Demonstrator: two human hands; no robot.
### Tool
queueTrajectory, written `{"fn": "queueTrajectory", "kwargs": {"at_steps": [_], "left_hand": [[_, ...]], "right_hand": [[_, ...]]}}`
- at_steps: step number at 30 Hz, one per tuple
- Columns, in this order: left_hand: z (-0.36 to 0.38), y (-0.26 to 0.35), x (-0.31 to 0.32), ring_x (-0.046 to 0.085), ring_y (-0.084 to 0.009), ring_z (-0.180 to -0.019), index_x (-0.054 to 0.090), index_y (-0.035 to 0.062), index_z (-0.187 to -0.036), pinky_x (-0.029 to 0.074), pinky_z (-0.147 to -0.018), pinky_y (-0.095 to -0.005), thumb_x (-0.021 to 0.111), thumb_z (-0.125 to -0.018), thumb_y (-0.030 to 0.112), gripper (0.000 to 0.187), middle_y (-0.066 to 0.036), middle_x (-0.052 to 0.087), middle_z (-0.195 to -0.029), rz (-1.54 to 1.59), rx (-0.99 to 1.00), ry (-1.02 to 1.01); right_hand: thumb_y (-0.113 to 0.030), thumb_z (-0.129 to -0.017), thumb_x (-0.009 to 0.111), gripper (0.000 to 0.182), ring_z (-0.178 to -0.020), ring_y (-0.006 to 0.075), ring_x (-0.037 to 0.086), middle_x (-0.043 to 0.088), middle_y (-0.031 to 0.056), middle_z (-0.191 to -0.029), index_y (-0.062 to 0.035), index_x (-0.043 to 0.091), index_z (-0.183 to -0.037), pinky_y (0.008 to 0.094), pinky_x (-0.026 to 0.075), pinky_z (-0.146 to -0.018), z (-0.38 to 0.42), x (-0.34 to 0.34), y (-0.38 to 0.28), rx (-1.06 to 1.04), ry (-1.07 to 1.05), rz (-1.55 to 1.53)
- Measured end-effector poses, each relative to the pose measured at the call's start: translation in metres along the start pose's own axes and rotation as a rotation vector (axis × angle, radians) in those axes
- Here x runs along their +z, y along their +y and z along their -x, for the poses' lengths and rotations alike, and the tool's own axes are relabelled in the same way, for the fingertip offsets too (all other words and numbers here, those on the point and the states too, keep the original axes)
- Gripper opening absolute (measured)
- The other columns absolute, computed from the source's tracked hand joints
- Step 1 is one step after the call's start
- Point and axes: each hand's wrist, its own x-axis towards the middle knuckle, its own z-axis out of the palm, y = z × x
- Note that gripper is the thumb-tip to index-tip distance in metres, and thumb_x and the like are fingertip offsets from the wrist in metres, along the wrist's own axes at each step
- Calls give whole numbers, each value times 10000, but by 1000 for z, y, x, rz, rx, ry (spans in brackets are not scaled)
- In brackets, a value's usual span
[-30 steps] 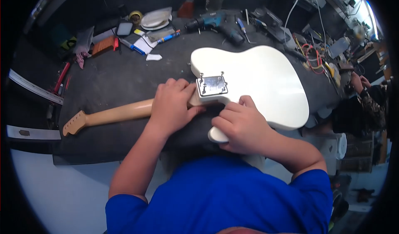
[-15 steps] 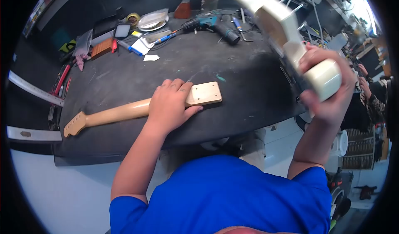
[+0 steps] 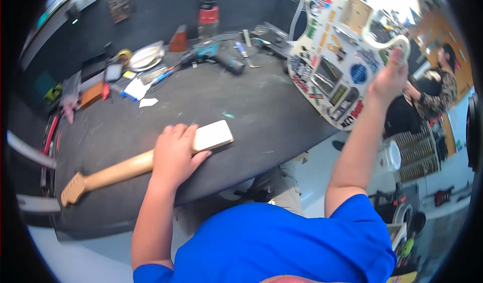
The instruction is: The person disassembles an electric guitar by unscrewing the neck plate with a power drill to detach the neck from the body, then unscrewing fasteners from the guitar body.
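Observation:
A wooden guitar neck [image 3: 118, 168] lies face down on the dark bench, its headstock [image 3: 74, 189] to the left and its pale squared heel [image 3: 214, 135] to the right. My left hand [image 3: 173, 154] is closed over it near the heel. My right hand [image 3: 388, 82] grips a white electric guitar body [image 3: 334, 64] by one of its horns, raised at the bench's right side. Its sticker-covered face is turned towards me, with the bare wooden neck pocket [image 3: 356, 14] at the top. Fingers behind the body are hidden.
On the dark bench [image 3: 251, 102] a teal cordless drill [image 3: 214, 55], screwdriver [image 3: 240, 48], tape roll [image 3: 123, 56] and white dishes [image 3: 147, 56] sit towards the back. Rulers [image 3: 30, 149] jut out at left. Another person [image 3: 437, 89] is at the right, near a white bucket [image 3: 388, 157].
The guitar body has turned from edge-on to show its stickered face, still in my right hand. The view has shifted, and the other person shows more. My left hand stays on the neck.

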Motion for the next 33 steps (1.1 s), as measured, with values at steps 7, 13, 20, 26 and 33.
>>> {"fn": "queueTrajectory", "kwargs": {"at_steps": [7, 13, 20, 26, 33], "left_hand": [[10, -14, -1, 613, -338, -1196, 620, 33, -1393, 516, -1002, -442, 857, -837, 441, 729, -159, 630, -1282, 155, -25, 161], [-43, 15, -86, 540, -267, -1364, 493, 10, -1500, 502, -1079, -437, 909, -841, 356, 853, -159, 538, -1472, 602, 182, 615], [-56, 7, -180, 763, -165, -938, 610, -8, -1247, 623, -828, -323, 922, -834, 151, 542, -126, 783, -1101, 935, 31, 741], [-17, -96, -230, 750, -147, -964, 694, 1, -1193, 594, -860, -316, 840, -885, 40, 344, -84, 787, -1115, 831, -97, 969], [48, -232, -290, 750, -176, -997, 704, -15, -1204, 576, -897, -330, 861, -906, 99, 355, -105, 787, -1135, 671, -192, 1051]], "right_hand": [[-424, -1078, 603, 543, -1313, 338, 598, 651, 185, -1384, 28, 638, -1376, 473, 438, -1151, -18, -23, -68, 297, 111, -352], [-458, -1079, 580, 621, -1384, 352, 547, 588, 160, -1471, -38, 493, -1529, 514, 418, -1192, -37, 21, -85, 508, 112, -957], [-428, -1106, 584, 565, -1288, 238, 632, 631, 117, -1432, -18, 556, -1494, 420, 517, -1105, -24, 92, -320, 830, -105, -1387], [-423, -1075, 603, 550, -1091, 145, 585, 625, 59, -1169, -50, 500, -1465, 305, 482, -973, 13, 182, -367, 307, -828, -1459], [-203, -888, 798, 427, -1096, 276, 682, 692, 145, -1228, -5, 650, -1237, 395, 525, -1011, 133, 95, -254, 62, -1126, -968]]}}
